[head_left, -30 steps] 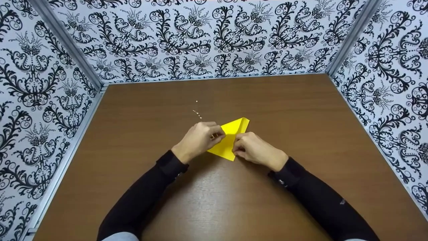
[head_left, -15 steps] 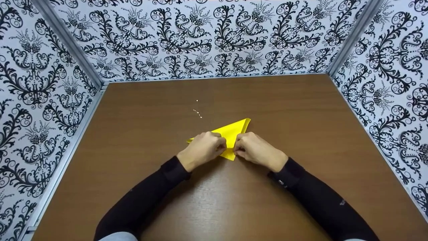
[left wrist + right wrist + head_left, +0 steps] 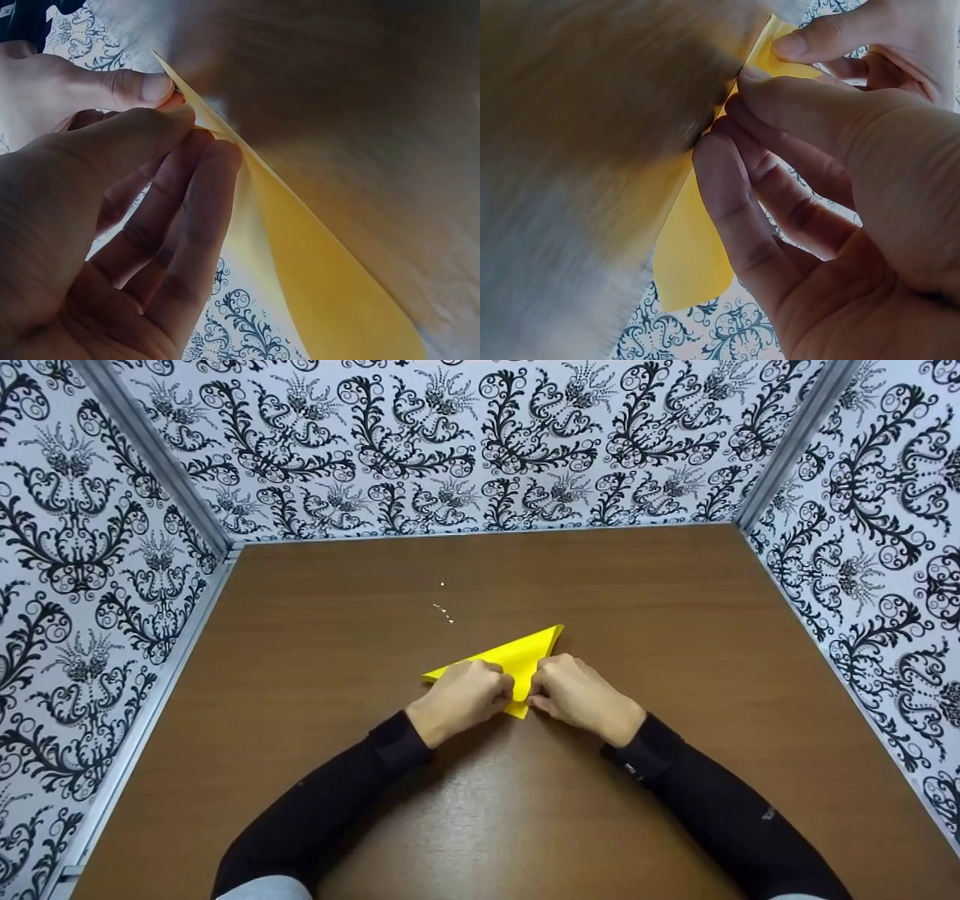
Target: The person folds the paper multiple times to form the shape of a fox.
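A folded sheet of yellow paper [image 3: 517,654] lies on the brown table in the head view, its upper layer bent over toward the near corner. My left hand [image 3: 469,694] pinches the folded-over layer between thumb and fingers. On the other side my right hand [image 3: 577,697] grips the paper's right edge close to that corner. The left wrist view shows the yellow paper [image 3: 322,277] curving away below the left fingers [image 3: 214,172]. In the right wrist view, the right thumb [image 3: 795,97] and fingers close on the paper's edge, with a yellow flap [image 3: 694,255] hanging past them.
Small pale specks [image 3: 444,613] lie on the wooden table [image 3: 337,607] beyond the paper. Walls with a black-and-white scroll pattern [image 3: 480,450] and grey metal rails [image 3: 172,472] enclose the table at the back and both sides.
The left hand has moved right and toward the near corner, pulling the upper layer over, and the paper's left tip now shows. The right hand has hardly moved.
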{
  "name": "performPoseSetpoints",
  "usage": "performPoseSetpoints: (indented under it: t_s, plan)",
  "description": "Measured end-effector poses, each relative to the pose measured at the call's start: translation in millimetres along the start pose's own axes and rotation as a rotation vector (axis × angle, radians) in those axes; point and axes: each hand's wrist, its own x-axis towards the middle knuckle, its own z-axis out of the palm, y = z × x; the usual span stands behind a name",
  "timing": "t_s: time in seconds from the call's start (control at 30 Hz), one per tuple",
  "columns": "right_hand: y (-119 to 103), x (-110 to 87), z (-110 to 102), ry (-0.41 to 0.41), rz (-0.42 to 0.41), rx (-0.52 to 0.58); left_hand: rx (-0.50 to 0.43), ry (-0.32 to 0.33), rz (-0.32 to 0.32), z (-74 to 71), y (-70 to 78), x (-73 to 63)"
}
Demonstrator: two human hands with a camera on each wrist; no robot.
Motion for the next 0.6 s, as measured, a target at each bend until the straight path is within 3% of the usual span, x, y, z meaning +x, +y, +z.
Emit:
performPoseSetpoints:
  t_s: [0.6]
  plan:
    - [0.7, 0.8, -5.9, -0.01, 0.015, 0.035, 0.044, 0.01, 0.023, -0.7, 5.6, -0.2]
